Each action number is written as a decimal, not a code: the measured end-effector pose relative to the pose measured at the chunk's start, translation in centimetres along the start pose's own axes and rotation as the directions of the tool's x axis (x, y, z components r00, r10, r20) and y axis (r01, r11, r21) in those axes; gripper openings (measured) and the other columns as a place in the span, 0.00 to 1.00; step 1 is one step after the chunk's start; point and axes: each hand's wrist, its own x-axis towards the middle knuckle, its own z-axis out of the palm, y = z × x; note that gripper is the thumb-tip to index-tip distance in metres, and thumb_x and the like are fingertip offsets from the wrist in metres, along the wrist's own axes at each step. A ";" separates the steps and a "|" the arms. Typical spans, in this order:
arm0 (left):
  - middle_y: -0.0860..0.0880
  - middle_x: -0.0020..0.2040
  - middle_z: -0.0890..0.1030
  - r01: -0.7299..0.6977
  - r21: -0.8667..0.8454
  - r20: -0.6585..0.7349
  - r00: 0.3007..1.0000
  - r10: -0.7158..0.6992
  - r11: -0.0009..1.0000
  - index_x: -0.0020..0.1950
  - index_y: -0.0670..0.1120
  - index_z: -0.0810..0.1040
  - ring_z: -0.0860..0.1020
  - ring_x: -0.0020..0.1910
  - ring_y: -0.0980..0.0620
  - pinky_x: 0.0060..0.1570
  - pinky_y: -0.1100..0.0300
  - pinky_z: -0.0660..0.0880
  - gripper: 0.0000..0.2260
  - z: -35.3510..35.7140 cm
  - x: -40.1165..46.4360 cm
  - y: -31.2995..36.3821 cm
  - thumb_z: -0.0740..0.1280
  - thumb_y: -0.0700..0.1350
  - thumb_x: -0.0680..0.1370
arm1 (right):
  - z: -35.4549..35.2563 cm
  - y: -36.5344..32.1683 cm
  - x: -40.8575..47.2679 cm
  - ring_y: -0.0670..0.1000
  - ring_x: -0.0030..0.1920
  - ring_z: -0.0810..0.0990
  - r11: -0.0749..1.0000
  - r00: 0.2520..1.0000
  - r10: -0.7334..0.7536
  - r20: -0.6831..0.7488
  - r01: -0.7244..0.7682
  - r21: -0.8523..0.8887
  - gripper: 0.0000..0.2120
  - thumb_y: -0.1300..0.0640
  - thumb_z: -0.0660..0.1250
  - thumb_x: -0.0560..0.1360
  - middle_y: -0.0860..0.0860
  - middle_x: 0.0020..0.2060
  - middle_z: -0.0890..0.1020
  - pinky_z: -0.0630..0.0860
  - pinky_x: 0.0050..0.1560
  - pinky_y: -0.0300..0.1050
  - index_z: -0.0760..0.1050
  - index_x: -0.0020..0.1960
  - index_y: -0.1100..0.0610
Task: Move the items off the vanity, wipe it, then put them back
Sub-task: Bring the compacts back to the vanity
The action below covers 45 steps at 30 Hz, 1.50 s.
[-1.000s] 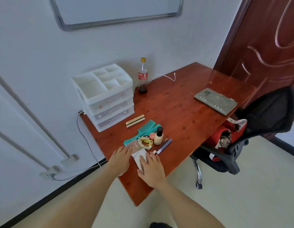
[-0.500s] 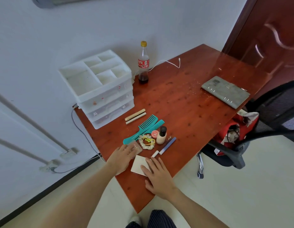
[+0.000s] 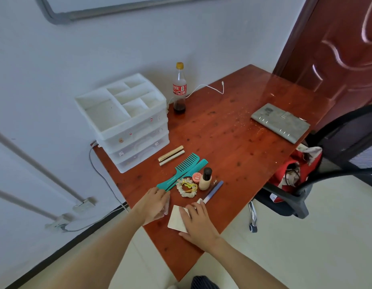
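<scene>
The vanity (image 3: 233, 142) still carries the combs (image 3: 181, 172) and the small bottle (image 3: 205, 178) near its front edge. The right hand (image 3: 198, 221) lies flat-fingered on a white pad (image 3: 175, 219); the left hand (image 3: 155, 203) curls round a clear case (image 3: 166, 207). Clearing appears under way; lifting both off comes next.

So a second ago both hands were bunched on the white pad (image 3: 176, 220) near the bottom middle of the frame, just under the scrunchie (image 3: 186, 187). Now the pad has slid toward the table (image 3: 233, 142) edge under the right hand (image 3: 198, 223), and the left hand (image 3: 154, 205) sits apart, gripping a small clear thing.
</scene>
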 end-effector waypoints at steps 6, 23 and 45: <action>0.45 0.69 0.65 0.330 -0.150 -0.086 0.935 -0.345 0.932 0.75 0.42 0.56 0.65 0.64 0.46 0.64 0.57 0.66 0.35 -1.9 -4.1 -1.4 0.64 0.56 0.74 | -3.6 -0.6 3.5 0.54 0.53 0.80 0.997 0.998 -0.025 -0.056 0.029 0.072 0.43 0.35 0.73 0.57 0.56 0.54 0.80 0.78 0.50 0.46 0.70 0.63 0.58; 0.46 0.53 0.73 0.824 -0.497 0.037 -0.293 -0.955 -0.272 0.61 0.44 0.65 0.74 0.51 0.46 0.40 0.57 0.71 0.25 -2.1 -35.7 4.9 0.65 0.58 0.71 | -11.9 -31.7 9.8 0.57 0.60 0.72 0.806 0.845 -0.528 0.086 0.466 0.366 0.39 0.42 0.72 0.64 0.55 0.61 0.72 0.72 0.55 0.50 0.62 0.66 0.61; 0.45 0.51 0.74 0.527 -0.391 -0.025 -0.826 -0.563 -0.755 0.57 0.44 0.66 0.74 0.48 0.44 0.38 0.55 0.69 0.24 1.6 -82.2 9.7 0.65 0.61 0.72 | -16.2 -81.1 -7.9 0.56 0.56 0.74 0.155 0.187 -0.974 -0.125 0.961 0.228 0.33 0.43 0.69 0.67 0.56 0.59 0.74 0.71 0.47 0.47 0.63 0.63 0.61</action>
